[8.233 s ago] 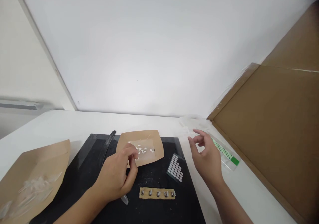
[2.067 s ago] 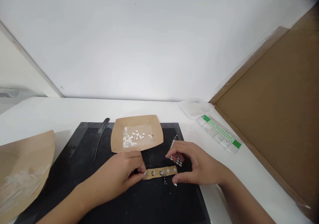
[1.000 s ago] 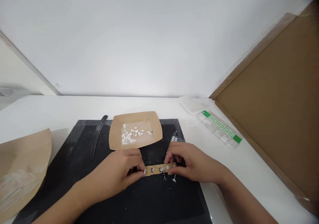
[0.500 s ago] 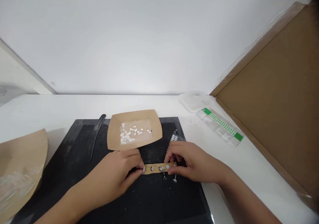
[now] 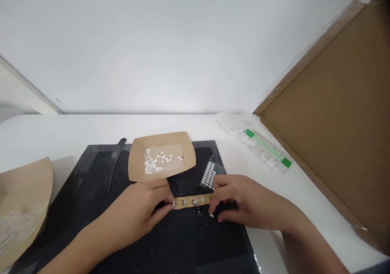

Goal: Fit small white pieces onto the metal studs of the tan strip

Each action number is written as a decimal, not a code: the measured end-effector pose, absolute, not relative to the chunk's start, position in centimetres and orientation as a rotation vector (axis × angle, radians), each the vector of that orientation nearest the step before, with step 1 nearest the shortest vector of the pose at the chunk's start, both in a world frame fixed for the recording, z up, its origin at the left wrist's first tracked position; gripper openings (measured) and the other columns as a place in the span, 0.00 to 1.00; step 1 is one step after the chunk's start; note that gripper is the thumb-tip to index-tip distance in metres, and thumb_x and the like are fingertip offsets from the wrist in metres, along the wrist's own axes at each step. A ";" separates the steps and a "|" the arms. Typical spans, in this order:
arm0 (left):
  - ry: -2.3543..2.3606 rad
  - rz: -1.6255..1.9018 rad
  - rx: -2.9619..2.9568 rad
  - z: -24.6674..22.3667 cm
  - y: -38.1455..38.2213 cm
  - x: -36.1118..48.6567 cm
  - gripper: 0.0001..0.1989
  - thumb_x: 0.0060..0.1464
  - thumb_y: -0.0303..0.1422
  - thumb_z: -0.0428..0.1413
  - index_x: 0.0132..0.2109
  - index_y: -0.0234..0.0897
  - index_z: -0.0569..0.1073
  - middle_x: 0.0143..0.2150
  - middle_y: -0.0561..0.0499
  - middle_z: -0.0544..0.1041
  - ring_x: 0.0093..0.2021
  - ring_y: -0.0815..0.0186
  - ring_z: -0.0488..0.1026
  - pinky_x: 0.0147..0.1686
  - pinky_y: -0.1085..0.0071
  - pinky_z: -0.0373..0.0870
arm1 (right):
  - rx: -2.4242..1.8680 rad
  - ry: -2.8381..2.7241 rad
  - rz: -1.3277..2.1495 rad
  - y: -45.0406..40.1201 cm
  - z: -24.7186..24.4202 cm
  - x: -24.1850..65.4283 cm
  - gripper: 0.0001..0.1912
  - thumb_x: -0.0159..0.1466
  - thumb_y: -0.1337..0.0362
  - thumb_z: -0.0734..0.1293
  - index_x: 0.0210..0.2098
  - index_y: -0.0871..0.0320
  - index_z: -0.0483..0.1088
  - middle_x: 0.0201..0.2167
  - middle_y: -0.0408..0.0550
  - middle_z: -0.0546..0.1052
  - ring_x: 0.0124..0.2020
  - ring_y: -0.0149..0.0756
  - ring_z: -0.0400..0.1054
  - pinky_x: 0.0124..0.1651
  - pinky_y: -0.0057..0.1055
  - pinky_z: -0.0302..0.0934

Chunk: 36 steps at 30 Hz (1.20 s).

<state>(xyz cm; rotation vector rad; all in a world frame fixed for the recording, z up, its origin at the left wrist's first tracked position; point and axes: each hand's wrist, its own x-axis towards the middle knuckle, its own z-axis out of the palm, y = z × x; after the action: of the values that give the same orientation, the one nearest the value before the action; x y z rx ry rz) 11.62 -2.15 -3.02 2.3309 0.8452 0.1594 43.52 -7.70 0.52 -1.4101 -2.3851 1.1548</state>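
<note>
Strip [image 5: 189,202], long axis crosswise, left hand [image 5: 148,203] pinching its left end

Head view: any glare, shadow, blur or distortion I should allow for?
Head view: bright, fairly even light on the white wall; small glint at the black mat's lower right edge; soft shadow beside the left-hand paper tray; wide-angle stretch towards the edges, dark upper right corner; small pieces on the tan strip look soft, fine detail unreadable.
</note>
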 end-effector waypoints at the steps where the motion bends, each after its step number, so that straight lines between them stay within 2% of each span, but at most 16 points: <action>1: 0.845 0.164 2.326 -3.0 -2.1 11.6 0.09 0.70 0.31 0.53 0.44 0.42 0.78 0.42 0.51 0.79 0.40 0.62 0.77 0.40 0.68 0.69 | -1.427 -2.415 1.120 -7.7 0.4 43.4 0.14 0.63 0.70 0.79 0.45 0.46 0.83 0.39 0.40 0.74 0.36 0.32 0.70 0.36 0.27 0.61; 7: 0.833 0.175 2.326 -3.0 -2.1 11.7 0.09 0.70 0.32 0.54 0.43 0.42 0.79 0.40 0.51 0.78 0.38 0.63 0.76 0.37 0.69 0.67 | -1.450 -2.485 1.033 -7.4 0.2 42.7 0.07 0.65 0.70 0.78 0.39 0.50 0.84 0.36 0.40 0.75 0.38 0.32 0.71 0.37 0.27 0.60; 10: 0.833 0.173 2.326 -3.0 -2.0 11.8 0.08 0.69 0.31 0.54 0.43 0.42 0.79 0.40 0.51 0.78 0.37 0.64 0.75 0.36 0.70 0.66 | -1.469 -2.487 1.026 -7.4 0.4 42.4 0.08 0.65 0.73 0.77 0.36 0.52 0.83 0.36 0.39 0.76 0.39 0.32 0.71 0.38 0.26 0.60; 15: 0.820 0.195 2.332 -3.1 -2.0 11.7 0.08 0.69 0.31 0.55 0.43 0.42 0.79 0.40 0.51 0.78 0.36 0.65 0.74 0.35 0.70 0.67 | -1.421 -2.428 1.076 -7.5 0.7 42.6 0.08 0.68 0.75 0.73 0.36 0.55 0.80 0.38 0.41 0.76 0.40 0.32 0.71 0.40 0.26 0.63; 20: 0.810 0.223 2.337 -2.9 -2.2 11.7 0.08 0.68 0.29 0.55 0.43 0.41 0.80 0.39 0.51 0.78 0.34 0.65 0.73 0.33 0.71 0.66 | -1.347 -2.188 1.165 -6.9 0.5 42.9 0.06 0.71 0.72 0.69 0.40 0.55 0.77 0.39 0.43 0.77 0.41 0.34 0.73 0.43 0.29 0.67; 26: 0.827 0.195 2.325 -2.6 -2.1 11.8 0.08 0.67 0.28 0.55 0.42 0.41 0.79 0.39 0.51 0.78 0.36 0.64 0.74 0.35 0.71 0.66 | -1.527 -2.044 1.048 -6.0 -0.3 42.9 0.06 0.70 0.72 0.68 0.39 0.56 0.75 0.37 0.44 0.79 0.36 0.35 0.72 0.40 0.31 0.66; 31: 0.822 0.199 2.320 -2.6 -2.1 11.9 0.08 0.67 0.28 0.55 0.42 0.40 0.80 0.39 0.50 0.78 0.36 0.64 0.74 0.36 0.71 0.67 | -1.567 -2.034 1.053 -6.2 -0.4 42.8 0.08 0.73 0.71 0.64 0.39 0.55 0.74 0.31 0.41 0.77 0.32 0.33 0.71 0.38 0.30 0.65; 36: 0.837 0.193 2.328 -2.6 -2.1 11.9 0.08 0.67 0.29 0.55 0.42 0.40 0.79 0.40 0.50 0.78 0.38 0.63 0.75 0.36 0.70 0.67 | -1.486 -2.090 0.939 -6.6 -0.6 42.8 0.05 0.73 0.68 0.67 0.40 0.54 0.74 0.42 0.46 0.76 0.38 0.35 0.71 0.41 0.32 0.66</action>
<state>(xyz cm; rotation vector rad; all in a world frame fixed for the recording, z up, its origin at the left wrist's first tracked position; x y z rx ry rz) 11.87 -2.07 -2.65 2.3277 0.8373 0.1931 42.81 -6.62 -0.60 -1.4861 -2.0901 0.9387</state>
